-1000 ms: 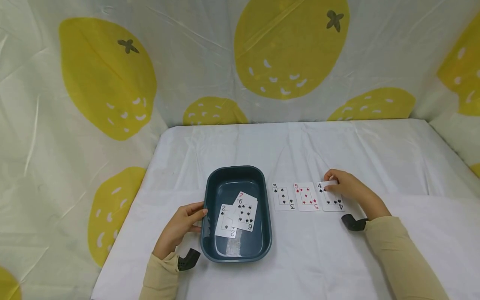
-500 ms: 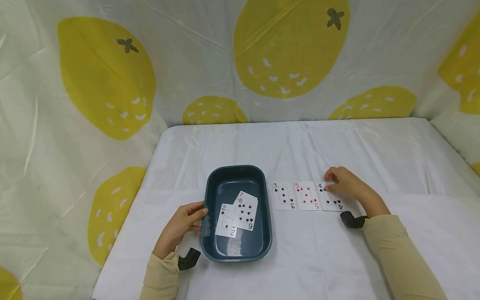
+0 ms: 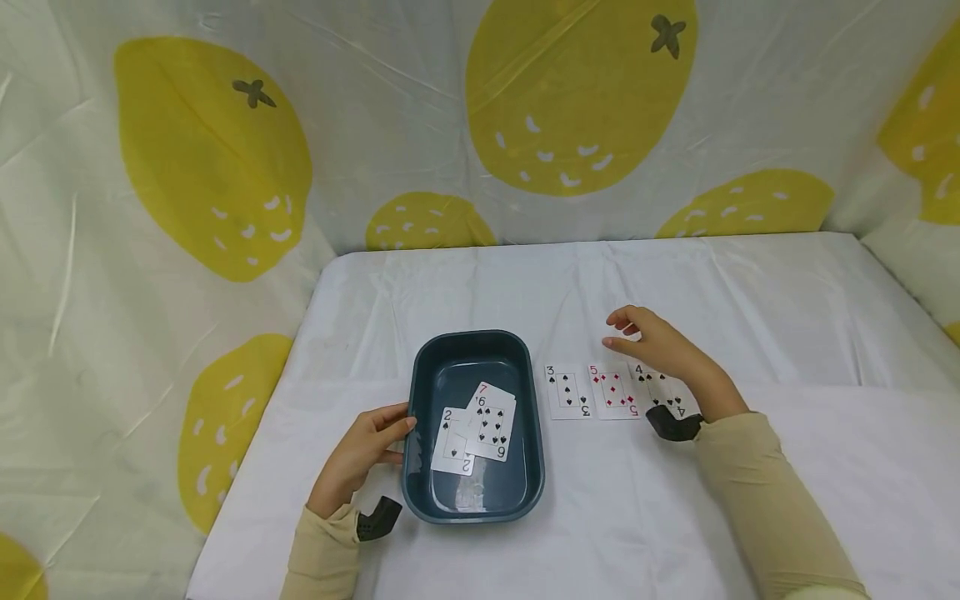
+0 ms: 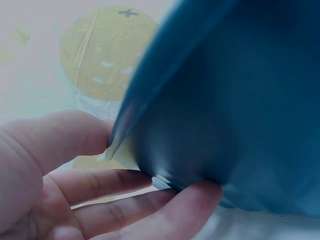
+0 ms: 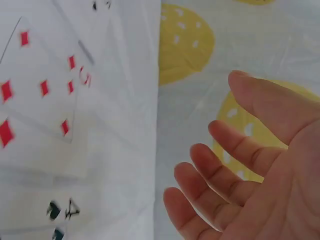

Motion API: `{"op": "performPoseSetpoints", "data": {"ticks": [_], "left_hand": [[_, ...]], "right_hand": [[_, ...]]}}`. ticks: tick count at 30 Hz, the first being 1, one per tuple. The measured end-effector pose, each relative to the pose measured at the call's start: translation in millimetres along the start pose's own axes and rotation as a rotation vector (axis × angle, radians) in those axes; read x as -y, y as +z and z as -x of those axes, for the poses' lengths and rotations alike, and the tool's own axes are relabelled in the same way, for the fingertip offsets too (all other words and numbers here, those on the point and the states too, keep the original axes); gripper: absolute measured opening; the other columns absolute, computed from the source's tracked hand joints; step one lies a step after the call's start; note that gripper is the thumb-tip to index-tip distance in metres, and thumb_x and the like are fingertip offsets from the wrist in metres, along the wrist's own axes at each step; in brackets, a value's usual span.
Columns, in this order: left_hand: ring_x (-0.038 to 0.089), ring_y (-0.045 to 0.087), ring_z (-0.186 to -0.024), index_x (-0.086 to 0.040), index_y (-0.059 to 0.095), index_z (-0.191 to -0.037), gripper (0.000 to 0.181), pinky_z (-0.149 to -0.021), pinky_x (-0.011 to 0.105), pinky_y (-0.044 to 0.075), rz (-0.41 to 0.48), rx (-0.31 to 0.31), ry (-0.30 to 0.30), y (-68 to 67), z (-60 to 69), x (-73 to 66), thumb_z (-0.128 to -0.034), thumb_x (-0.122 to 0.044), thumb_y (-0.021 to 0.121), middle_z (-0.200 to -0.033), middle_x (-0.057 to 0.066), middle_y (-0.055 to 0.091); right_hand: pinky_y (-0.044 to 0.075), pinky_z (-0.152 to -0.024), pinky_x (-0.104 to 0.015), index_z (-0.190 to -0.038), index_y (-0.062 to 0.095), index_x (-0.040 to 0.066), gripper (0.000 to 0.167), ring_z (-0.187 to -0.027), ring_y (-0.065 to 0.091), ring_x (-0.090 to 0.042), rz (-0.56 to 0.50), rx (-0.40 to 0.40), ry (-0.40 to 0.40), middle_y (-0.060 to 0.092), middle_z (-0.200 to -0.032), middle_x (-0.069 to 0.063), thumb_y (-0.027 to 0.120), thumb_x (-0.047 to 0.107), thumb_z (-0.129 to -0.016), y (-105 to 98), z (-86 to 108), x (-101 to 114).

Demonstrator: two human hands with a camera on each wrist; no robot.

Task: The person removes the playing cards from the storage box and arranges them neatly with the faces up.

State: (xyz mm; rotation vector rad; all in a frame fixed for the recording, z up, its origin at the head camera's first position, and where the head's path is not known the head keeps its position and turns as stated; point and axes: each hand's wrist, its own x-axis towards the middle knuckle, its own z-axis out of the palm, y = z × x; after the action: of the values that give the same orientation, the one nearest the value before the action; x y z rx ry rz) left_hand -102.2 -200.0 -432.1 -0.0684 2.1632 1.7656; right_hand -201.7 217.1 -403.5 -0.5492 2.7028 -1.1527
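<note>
So the tray (image 3: pixel 495 500) is sat on the white cloth (image 3: pixel 600 517), and its left side is being gripped by the left hand (image 3: pixel 358 458): thumb pressed to the rim, fingers tucked against the outer wall, so it's clamped on there. Three cards can be made out inside, overlapping: the 2 (image 3: pixel 450 446) of spades, the 6 (image 3: pixel 491 429) of spades laid partly over it, and a red 7 (image 3: pixel 483 389) that's mostly covered, so its suit can't be told.

Just right of the tray, three more are laid face up in a row: the 3 (image 3: pixel 567 392) of spades, the 5 (image 3: pixel 613 392) of diamonds and the 4 (image 3: pixel 656 390) of spades. The right hand (image 3: pixel 660 346) is held above the far edge of the row, around the 5 and 4. Nothing's gripped by it; thumb and fingers are apart and loosely bent, seen pretty clearly from the right wrist. Part of the 4 is blocked by that wrist and its black gadget (image 3: pixel 673 423).

Tan sleeves (image 3: pixel 765 492) are worn on both arms, and the backdrop (image 3: pixel 375 125) is printed with big yellow lemons.
</note>
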Motion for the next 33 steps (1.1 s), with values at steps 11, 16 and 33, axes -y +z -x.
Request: {"op": "performPoseSetpoints", "data": {"ticks": [11,16,33], "left_hand": [[0.023,0.057,-0.092,0.003,0.049,-0.126,0.047,-0.064,0.039,0.052,-0.003,-0.010,-0.003,1.2,-1.5,-0.8,-0.0867,-0.020,0.060,-0.117,0.017,0.055],[0.023,0.057,-0.092,0.003,0.050,-0.125,0.046,-0.064,0.039,0.052,-0.003,-0.009,-0.004,1.8,-2.0,-0.7,-0.0864,-0.020,0.060,-0.117,0.017,0.056],[0.027,0.058,-0.090,0.008,0.043,-0.129,0.047,-0.065,0.038,0.052,0.029,0.059,0.036,3.6,-0.5,-3.1,-0.0898,-0.017,0.056,-0.119,0.024,0.052]], "right_hand": [[0.038,-0.089,-0.045,-0.119,0.047,0.001,0.044,-0.104,0.044,-0.029,-0.051,0.060,-0.161,0.049,-0.115,-0.012,0.063,0.025,-0.085,31,-34.2,73],[0.039,-0.088,-0.043,-0.118,0.048,0.003,0.043,-0.104,0.046,-0.029,-0.118,0.122,-0.219,0.050,-0.115,-0.013,0.063,0.025,-0.085,52,-47.8,102],[0.041,-0.088,-0.035,-0.120,0.049,0.008,0.051,-0.107,0.048,-0.024,-0.003,0.354,-0.180,0.048,-0.117,-0.009,0.070,0.027,-0.078,128,-63.7,131]]}}
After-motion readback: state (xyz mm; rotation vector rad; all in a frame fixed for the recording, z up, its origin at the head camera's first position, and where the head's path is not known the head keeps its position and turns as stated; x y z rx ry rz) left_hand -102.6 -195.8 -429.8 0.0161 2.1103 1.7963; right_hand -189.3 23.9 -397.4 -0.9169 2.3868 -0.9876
